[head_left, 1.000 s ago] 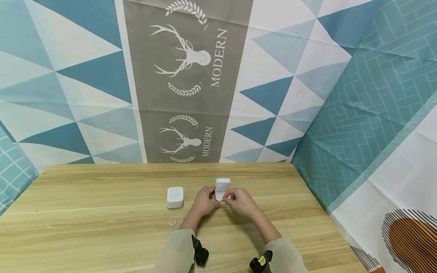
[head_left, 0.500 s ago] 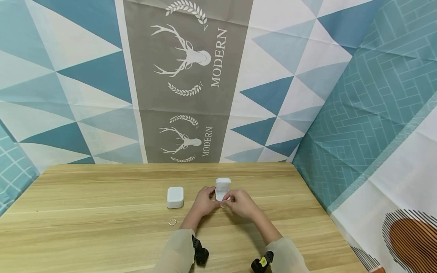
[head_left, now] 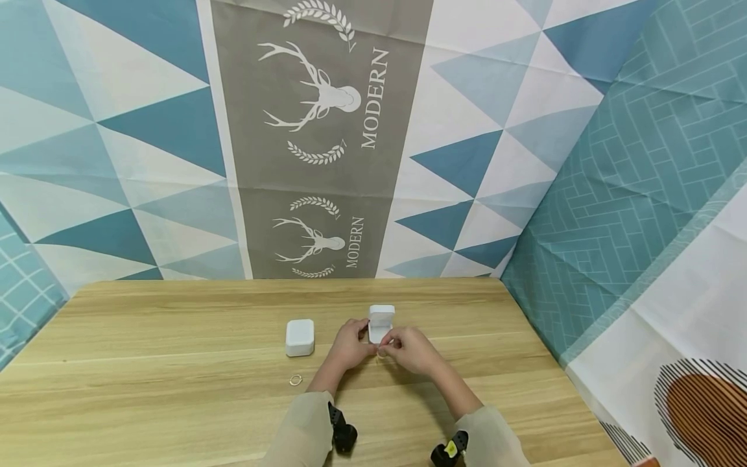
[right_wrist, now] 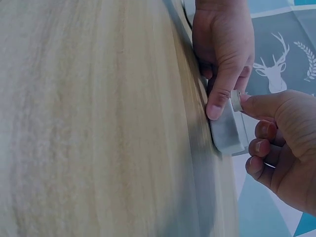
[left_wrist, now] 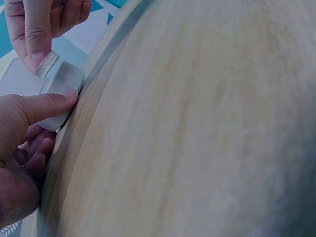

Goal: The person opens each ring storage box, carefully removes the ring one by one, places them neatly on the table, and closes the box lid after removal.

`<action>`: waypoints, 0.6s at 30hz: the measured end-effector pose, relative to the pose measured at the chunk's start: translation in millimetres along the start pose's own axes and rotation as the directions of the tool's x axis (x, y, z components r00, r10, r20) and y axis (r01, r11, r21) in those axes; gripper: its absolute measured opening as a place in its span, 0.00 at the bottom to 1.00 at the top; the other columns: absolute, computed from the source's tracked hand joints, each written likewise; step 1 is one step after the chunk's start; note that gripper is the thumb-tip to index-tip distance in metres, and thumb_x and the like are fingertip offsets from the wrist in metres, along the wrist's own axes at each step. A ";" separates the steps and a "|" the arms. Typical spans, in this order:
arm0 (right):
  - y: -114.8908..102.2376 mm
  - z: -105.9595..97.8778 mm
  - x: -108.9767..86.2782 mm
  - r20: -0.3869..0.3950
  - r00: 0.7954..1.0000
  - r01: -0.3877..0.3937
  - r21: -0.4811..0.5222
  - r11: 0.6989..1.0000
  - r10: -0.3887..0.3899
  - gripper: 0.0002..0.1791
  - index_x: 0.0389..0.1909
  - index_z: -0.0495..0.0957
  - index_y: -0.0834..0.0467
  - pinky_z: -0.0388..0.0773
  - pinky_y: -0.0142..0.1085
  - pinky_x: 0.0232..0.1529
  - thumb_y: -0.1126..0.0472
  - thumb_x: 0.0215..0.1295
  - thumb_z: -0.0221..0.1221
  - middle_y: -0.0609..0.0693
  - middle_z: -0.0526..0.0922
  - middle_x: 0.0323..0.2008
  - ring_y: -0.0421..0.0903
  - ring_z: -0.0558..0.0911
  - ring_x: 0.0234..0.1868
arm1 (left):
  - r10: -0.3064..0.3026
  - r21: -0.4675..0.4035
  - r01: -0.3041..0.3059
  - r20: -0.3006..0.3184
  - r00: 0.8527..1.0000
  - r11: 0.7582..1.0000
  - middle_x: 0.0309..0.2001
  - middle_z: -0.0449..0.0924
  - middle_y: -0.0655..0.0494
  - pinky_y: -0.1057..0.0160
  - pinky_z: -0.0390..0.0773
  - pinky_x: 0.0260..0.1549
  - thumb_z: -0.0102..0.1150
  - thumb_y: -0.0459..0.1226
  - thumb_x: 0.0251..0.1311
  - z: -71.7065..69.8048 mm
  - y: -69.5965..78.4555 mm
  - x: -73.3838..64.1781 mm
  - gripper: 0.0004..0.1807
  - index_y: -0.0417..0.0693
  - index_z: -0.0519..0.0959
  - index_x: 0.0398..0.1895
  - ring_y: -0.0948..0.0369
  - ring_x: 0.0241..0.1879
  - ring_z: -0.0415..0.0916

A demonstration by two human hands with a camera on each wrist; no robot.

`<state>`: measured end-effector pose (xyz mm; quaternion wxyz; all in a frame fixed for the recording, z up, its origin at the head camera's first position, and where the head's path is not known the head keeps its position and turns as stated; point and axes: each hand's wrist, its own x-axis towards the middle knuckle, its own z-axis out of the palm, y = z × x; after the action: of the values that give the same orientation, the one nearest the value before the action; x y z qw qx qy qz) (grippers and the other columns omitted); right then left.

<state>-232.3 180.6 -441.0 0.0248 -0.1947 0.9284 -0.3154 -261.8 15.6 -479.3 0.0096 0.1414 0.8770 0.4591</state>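
Note:
A small white ring box [head_left: 382,314] stands on the table with its lid raised. My left hand [head_left: 350,345] grips the box by its sides, the thumb [left_wrist: 54,104] lying along its front. Between thumb and fingertips my right hand [head_left: 413,351] pinches a ring [right_wrist: 236,100], held upright at the front edge of the box's base. In the left wrist view that ring [left_wrist: 48,64] shows as a pale metal band. Fingers partly hide the box's inside, and whether the ring touches the lining I cannot tell.
A second white box [head_left: 299,338], closed, stands left of my left hand. Another ring [head_left: 296,380] lies on the wooden table [head_left: 175,389] nearer to me. Patterned cloth [head_left: 315,162] hangs behind the table and along its right side.
The ring in my right hand has turned and shifted slightly at the box's front. My right hand has moved only a little; the left hand and box have stayed in place.

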 end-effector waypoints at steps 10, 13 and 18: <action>-2.3 0.0 -0.4 0.026 1.000 0.007 0.003 1.000 -0.007 0.05 0.29 0.81 0.56 0.61 0.25 0.16 0.59 0.62 0.60 0.42 0.71 0.16 0.34 0.64 0.16 | -0.005 0.006 0.005 0.007 1.000 1.000 0.43 0.75 0.44 0.52 0.75 0.47 0.71 0.37 0.43 -1.2 0.1 0.3 0.38 0.30 0.70 0.59 0.55 0.42 0.72; -3.0 -0.2 0.0 0.032 0.999 0.006 -0.002 1.000 -0.006 0.05 0.29 0.81 0.56 0.62 0.25 0.16 0.59 0.62 0.60 0.42 0.72 0.16 0.34 0.65 0.16 | -0.006 0.004 0.006 0.007 1.000 1.000 0.43 0.75 0.44 0.52 0.75 0.47 0.71 0.37 0.43 -1.6 0.4 0.2 0.38 0.30 0.70 0.59 0.55 0.42 0.71; -3.4 0.2 0.7 0.048 0.999 0.003 0.003 1.000 -0.003 0.05 0.30 0.81 0.57 0.63 0.25 0.17 0.60 0.62 0.59 0.43 0.74 0.18 0.34 0.66 0.17 | -0.006 0.004 0.006 0.006 1.000 1.000 0.44 0.75 0.44 0.52 0.75 0.47 0.71 0.37 0.43 -2.6 1.5 -0.2 0.37 0.31 0.70 0.59 0.54 0.43 0.71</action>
<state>-231.7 177.8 -439.1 0.0466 -0.2035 0.9269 -0.3119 -261.7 14.3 -476.5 0.0132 0.1404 0.8782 0.4570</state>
